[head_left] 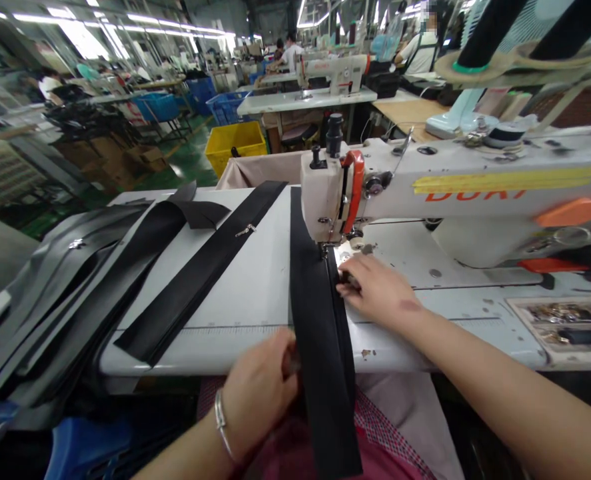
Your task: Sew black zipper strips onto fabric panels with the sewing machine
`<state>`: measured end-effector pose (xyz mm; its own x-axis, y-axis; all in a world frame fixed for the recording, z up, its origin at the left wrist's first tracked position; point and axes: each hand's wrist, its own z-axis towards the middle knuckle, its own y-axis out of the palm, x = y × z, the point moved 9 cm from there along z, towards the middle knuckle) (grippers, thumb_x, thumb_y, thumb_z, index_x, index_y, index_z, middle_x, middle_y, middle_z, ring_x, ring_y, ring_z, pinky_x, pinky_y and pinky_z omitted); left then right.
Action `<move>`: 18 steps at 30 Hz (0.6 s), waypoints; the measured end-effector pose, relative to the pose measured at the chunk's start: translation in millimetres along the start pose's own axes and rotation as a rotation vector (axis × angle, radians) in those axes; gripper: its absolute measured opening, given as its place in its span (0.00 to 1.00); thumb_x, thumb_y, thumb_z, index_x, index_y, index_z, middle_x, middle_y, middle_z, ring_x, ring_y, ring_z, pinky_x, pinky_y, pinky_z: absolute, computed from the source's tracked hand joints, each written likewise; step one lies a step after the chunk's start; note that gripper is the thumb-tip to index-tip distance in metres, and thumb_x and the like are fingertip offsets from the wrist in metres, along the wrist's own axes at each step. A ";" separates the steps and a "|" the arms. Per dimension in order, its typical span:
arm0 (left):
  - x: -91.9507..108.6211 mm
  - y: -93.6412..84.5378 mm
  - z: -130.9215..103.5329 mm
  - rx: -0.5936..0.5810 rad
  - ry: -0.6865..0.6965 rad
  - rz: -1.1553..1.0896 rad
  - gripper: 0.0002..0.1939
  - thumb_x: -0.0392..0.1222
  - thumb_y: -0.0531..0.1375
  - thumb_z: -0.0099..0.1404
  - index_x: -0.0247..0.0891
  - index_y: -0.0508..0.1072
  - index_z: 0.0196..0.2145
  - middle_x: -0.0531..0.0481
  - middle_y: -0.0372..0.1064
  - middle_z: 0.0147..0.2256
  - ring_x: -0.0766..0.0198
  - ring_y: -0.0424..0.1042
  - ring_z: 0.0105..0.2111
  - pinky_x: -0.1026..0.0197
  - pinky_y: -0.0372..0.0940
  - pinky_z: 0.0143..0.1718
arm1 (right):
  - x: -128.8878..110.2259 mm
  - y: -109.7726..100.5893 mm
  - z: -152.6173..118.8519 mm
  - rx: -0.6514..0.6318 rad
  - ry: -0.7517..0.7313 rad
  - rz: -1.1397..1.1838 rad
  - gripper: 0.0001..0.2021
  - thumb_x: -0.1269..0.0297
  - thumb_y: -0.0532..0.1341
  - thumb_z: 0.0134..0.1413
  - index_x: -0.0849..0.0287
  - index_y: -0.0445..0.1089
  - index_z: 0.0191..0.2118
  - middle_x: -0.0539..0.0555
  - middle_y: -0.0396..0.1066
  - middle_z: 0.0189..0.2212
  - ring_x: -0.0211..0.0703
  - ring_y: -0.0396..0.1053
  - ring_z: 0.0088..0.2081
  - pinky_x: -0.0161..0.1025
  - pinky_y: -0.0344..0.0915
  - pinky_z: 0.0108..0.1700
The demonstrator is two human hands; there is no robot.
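Note:
A long black strip of material point(320, 347) runs under the presser foot point(324, 252) of a white sewing machine point(328, 193) and hangs over the table's front edge toward my lap. My left hand point(265, 373), with a bracelet on its wrist, is closed at the strip's left edge, below the table edge; its fingertips are partly hidden. Close to the needle, my right hand point(372, 283) is slightly blurred, its fingers curled and pinched at the strip's right edge. To the left lies another black strip point(200, 273) with a metal zipper pull point(246, 231) on it.
Several black strips point(80, 287) are heaped at the table's left end. A tray of small metal parts point(560, 320) sits at the right. Thread cones point(495, 33) stand behind the machine. Beyond are a yellow bin point(235, 141), another sewing machine point(335, 70) and people at work.

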<state>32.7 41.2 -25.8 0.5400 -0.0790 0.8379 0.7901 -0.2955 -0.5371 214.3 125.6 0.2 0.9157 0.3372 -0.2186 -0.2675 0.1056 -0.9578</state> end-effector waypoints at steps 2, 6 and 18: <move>28.2 -25.7 22.4 0.081 0.257 0.367 0.18 0.40 0.60 0.60 0.35 0.68 0.48 0.41 0.67 0.43 0.49 0.65 0.48 0.45 0.58 0.53 | -32.3 0.8 -44.3 -0.055 -0.240 0.116 0.18 0.66 0.55 0.56 0.58 0.65 0.52 0.57 0.65 0.53 0.47 0.61 0.54 0.43 0.63 0.53; 46.0 2.2 61.3 -0.265 0.739 0.790 0.34 0.29 0.53 0.60 0.40 0.52 0.63 0.42 0.46 0.63 0.54 0.47 0.64 0.48 0.47 0.63 | -58.4 7.8 -107.1 -0.086 -0.436 0.108 0.28 0.71 0.55 0.50 0.62 0.59 0.59 0.60 0.58 0.60 0.52 0.56 0.60 0.49 0.63 0.55; 36.1 18.3 79.3 -0.467 0.817 0.786 0.49 0.35 0.62 0.49 0.41 0.46 0.66 0.42 0.39 0.66 0.50 0.40 0.65 0.45 0.38 0.65 | -67.7 -6.2 -107.1 0.143 -0.543 0.107 0.17 0.73 0.49 0.60 0.66 0.69 0.51 0.60 0.71 0.48 0.52 0.65 0.53 0.46 0.71 0.49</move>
<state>89.7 108.5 -13.0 0.3494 -0.9140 0.2063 0.0611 -0.1975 -0.9784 186.1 1.9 0.9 0.6058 0.7815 -0.1491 -0.4228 0.1574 -0.8925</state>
